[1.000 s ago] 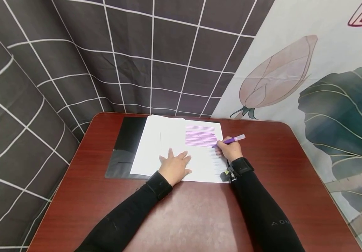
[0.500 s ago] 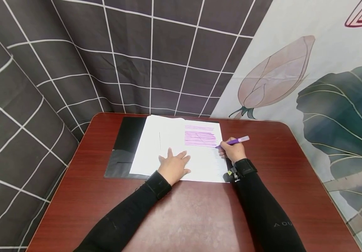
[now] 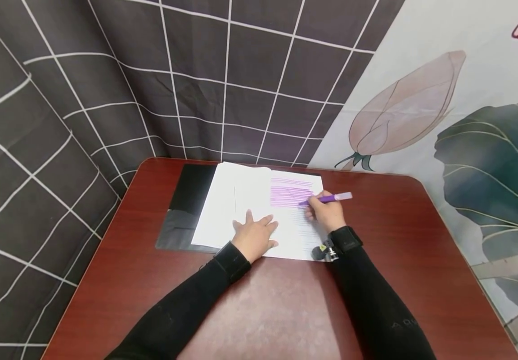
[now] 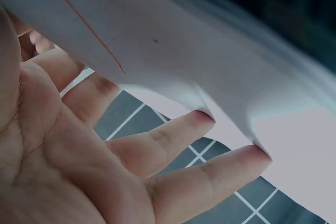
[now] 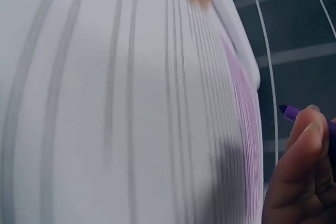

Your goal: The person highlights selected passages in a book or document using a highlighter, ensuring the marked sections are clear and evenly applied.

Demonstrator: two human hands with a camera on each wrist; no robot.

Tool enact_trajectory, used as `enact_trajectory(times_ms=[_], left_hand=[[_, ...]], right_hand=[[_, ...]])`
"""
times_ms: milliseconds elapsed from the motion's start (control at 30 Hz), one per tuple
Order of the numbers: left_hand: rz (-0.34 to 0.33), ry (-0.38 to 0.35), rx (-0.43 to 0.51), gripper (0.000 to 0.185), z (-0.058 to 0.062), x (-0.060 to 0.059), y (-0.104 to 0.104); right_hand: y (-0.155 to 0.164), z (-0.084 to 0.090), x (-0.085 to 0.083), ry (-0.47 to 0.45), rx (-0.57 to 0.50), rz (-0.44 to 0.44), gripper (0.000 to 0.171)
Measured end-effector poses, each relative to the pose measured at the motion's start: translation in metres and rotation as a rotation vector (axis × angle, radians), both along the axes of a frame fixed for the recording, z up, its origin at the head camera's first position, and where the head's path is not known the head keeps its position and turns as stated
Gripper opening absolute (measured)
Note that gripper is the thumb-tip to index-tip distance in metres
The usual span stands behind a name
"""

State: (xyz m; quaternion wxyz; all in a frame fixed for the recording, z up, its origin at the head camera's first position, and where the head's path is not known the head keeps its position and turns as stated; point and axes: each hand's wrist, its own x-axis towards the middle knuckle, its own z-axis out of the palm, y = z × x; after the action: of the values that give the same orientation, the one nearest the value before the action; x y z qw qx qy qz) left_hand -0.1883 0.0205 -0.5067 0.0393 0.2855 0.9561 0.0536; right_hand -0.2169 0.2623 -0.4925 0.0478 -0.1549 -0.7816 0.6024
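- Your right hand [image 3: 328, 214] grips a purple highlighter [image 3: 331, 198], fingers curled round its barrel; the capless tip points left and meets the right-hand sheet [image 3: 295, 220] at the lower edge of the purple-streaked lines.
- In the right wrist view the highlighter's tip [image 5: 288, 112] pokes out past your fingertips [image 5: 302, 145], with the printed lines of the sheet [image 5: 105, 103] running blurred beside it.
- Your left hand [image 3: 254, 235] lies flat with fingers spread and straight, pressing down on the white paper near the fold between the two pages; it grasps nothing.
- The left wrist view shows those fingertips [image 4: 202, 119] touching the paper [image 4: 184, 51], which carries a thin red line.
- The left-hand page [image 3: 231, 205] is nearly blank apart from one short thin stroke.
- The papers rest on a black folder [image 3: 184, 210], which lies open on the reddish-brown table [image 3: 263, 310], towards its far edge.
- Behind the table hangs a dark grid-patterned cloth [image 3: 105, 75], and beside it a cloth printed with a flower bud [image 3: 403, 110] and leaves.
- Both your arms wear black sleeves [image 3: 367, 300].
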Motion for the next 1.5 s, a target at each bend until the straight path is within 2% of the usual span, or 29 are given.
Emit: enact_trajectory(times_ms=[133,267,333,567,667,733,1000,1133,1300,1367,1500], left_hand=[[-0.012,0.004,-0.024,0.063,0.002,0.001,0.004],[-0.024,0.012,-0.020,0.063,0.002,0.002,0.008],[-0.022,0.019,-0.004,0.063,-0.003,-0.001,0.010],[-0.010,0.043,0.039,0.067,-0.042,-0.018,0.013],[-0.012,0.055,0.033,0.069,-0.049,-0.022,0.012],[-0.014,0.048,0.036,0.068,-0.050,-0.022,0.011],[-0.005,0.022,0.054,0.067,-0.044,-0.020,0.005],[-0.004,-0.007,0.058,0.066,-0.029,-0.013,0.005],[-0.003,-0.024,0.011,0.064,-0.007,-0.004,0.003],[0.002,-0.019,-0.013,0.063,-0.003,-0.003,0.002],[0.006,-0.021,-0.013,0.063,-0.001,-0.004,0.001]], right_hand=[[-0.031,-0.003,-0.009,0.015,0.005,0.082,0.015],[-0.053,-0.010,-0.014,-0.020,0.028,0.096,0.014],[-0.059,-0.014,-0.015,-0.035,0.043,0.087,0.015],[-0.064,-0.019,-0.019,-0.038,0.037,0.076,0.016],[-0.065,-0.019,-0.019,-0.046,0.075,0.093,0.016],[-0.067,-0.019,-0.019,-0.049,0.095,0.099,0.016],[-0.073,-0.018,-0.020,-0.052,0.122,0.130,0.017],[-0.071,-0.017,-0.019,-0.066,0.093,0.120,0.019],[-0.066,-0.019,-0.018,-0.088,0.050,0.098,0.020],[-0.064,-0.019,-0.018,-0.087,0.048,0.102,0.020],[-0.061,-0.018,-0.017,-0.082,0.080,0.097,0.019]])
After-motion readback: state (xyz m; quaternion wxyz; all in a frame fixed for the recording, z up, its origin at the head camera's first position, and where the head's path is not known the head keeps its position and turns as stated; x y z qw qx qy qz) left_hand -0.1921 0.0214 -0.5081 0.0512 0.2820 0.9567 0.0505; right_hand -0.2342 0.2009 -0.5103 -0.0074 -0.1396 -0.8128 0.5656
